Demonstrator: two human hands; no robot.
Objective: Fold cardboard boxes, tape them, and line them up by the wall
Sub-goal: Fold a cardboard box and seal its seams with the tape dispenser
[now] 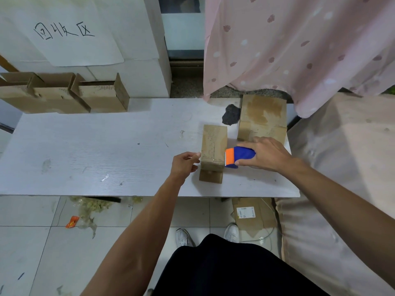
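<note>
L hand (185, 163) curled by box (214, 146), hold unclear | R hand (266, 155) grips tape dispenser (239, 157)

Free passage over table (85, 146) left half; open boxes (64, 92) line far-left edge; flat cardboard (263, 116), curtain (299, 50) crowd right.

dispenser (240, 155) half under right hand (267, 154), label (245, 212) illegible

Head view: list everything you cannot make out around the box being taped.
Tape dispenser: its rear and roll lie under the right hand.
Box seam: any clear tape on it is too faint to see.
Left hand: curled fingers hide what they pinch, if anything.
Floor label: print too small.
Boxes by the wall: row cut by the left edge.
</note>
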